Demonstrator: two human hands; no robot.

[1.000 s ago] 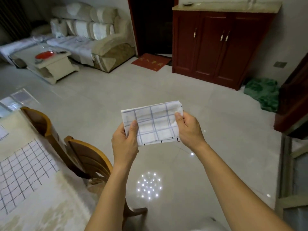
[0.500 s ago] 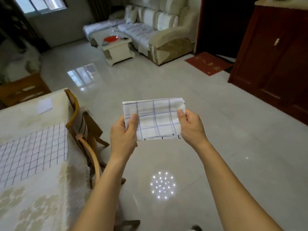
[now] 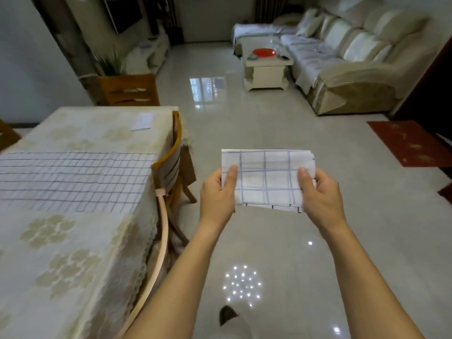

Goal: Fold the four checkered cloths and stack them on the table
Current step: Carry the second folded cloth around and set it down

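The left hand [image 3: 217,192] pinches the left edge of the folded checkered cloth [image 3: 266,179], with the thumb on the near face and the fingers behind it. The right hand [image 3: 320,189] pinches the right edge the same way, so each grip is pressed onto the fabric. The cloth is held in the air between the two hands, its face turned up toward the camera. It is above the tiled floor [image 3: 281,118] and off to the right of the cream-draped bench [image 3: 61,241]. It is a small rectangle of several layers (a lower layer with darker lines shows along the bottom edge).

A wooden chair [image 3: 171,165] stands against the bench's right side, between the bench and the hands. On the bench a second checkered cloth [image 3: 73,182] lies spread flat, reaching the right edge. A white sheet of paper [image 3: 143,121] lies near the far corner.

Farther off, a low coffee table [image 3: 265,67] carries a red dish [image 3: 265,52], beside a pale sofa [image 3: 354,57]. A red mat [image 3: 411,143] lies on the floor at the right.
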